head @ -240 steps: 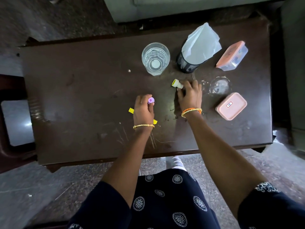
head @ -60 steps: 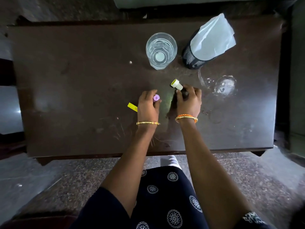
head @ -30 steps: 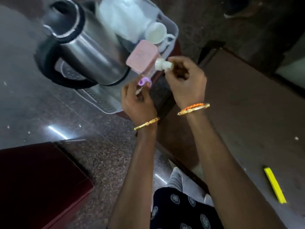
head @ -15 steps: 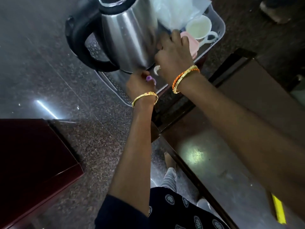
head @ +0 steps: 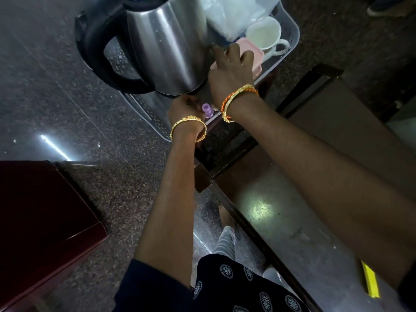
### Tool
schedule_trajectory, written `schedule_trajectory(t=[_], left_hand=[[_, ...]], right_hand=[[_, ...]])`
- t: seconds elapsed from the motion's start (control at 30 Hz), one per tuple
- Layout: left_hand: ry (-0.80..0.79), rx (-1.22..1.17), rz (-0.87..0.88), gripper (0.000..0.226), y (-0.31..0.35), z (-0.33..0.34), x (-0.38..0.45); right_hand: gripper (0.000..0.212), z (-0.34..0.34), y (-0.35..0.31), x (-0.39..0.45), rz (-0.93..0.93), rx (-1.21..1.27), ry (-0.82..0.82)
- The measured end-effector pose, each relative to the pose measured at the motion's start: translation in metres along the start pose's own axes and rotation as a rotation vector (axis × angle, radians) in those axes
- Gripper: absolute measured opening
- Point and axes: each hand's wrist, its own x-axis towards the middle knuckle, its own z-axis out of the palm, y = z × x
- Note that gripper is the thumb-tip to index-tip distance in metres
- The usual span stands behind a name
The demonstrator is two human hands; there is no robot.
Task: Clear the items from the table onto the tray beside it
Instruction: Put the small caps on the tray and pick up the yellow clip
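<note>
At 5 o'clock a yellow strip (head: 370, 280) lies on the dark table (head: 292, 221), partly covered by the right forearm and well apart from the tray. Toward the centre, the left hand (head: 183, 109) closes its fingers on a small purple-capped item (head: 207, 109) at the near rim of the grey perforated tray (head: 144, 109); most of that item is hidden behind the hand. At 12 o'clock the right hand (head: 231, 70) reaches into the tray beside the steel kettle (head: 162, 46), over a pink lidded box (head: 254, 57); its fingertips are hidden, so its grip cannot be told. Farther in stand a white cup (head: 265, 36) and a clear plastic bag (head: 229, 12), the bag cut off by the top edge.
</note>
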Motion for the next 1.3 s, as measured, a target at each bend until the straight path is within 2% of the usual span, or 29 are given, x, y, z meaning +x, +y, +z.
schedule_trajectory(t=[0.2, 0.37, 0.47, 0.53, 0.63, 0.7, 0.77, 0.9, 0.97, 1.03, 1.13, 1.3], left_hand=[[0.02, -0.039, 0.0, 0.03, 0.0, -0.001, -0.001], [0.097, -0.022, 0.076, 0.029, 0.005, -0.002, -0.014], [0.241, -0.029, 0.172, 0.031, 0.007, -0.005, -0.028], [0.377, -0.082, 0.329, 0.029, 0.007, -0.004, -0.051], [0.386, -0.2, 0.579, 0.022, -0.004, 0.01, -0.095], [0.283, -0.226, 0.62, 0.02, -0.018, 0.032, -0.125], [0.081, -0.183, 0.62, 0.02, -0.038, 0.059, -0.154], [-0.423, 0.059, 0.493, 0.017, -0.077, 0.121, -0.215], [-0.598, 0.201, 0.481, 0.016, -0.09, 0.148, -0.244], [-0.709, 0.311, 0.522, 0.019, -0.097, 0.166, -0.27], [-0.779, 0.401, 0.62, 0.022, -0.1, 0.188, -0.296], [-0.823, 0.558, 0.707, 0.025, -0.104, 0.221, -0.323]], right_hand=[[0.032, 0.005, -0.001, -0.009, 0.046, 0.023, 0.021], [0.027, -0.012, 0.014, -0.03, 0.142, 0.185, 0.091], [0.014, -0.012, 0.032, -0.061, 0.292, 0.423, 0.272], [0.008, -0.004, 0.042, -0.093, 0.437, 0.571, 0.453], [0.004, 0.02, 0.056, -0.15, 0.603, 0.667, 0.687], [0.003, 0.042, 0.066, -0.195, 0.757, 0.672, 0.76], [0.005, 0.066, 0.074, -0.238, 0.967, 0.667, 0.754], [0.016, 0.109, 0.09, -0.322, 1.47, 0.534, 0.513], [0.018, 0.123, 0.1, -0.361, 1.612, 0.499, 0.408], [0.025, 0.133, 0.111, -0.397, 1.683, 0.481, 0.331], [0.035, 0.144, 0.125, -0.435, 1.729, 0.494, 0.204], [0.038, 0.159, 0.137, -0.465, 1.639, 0.55, -0.033]])
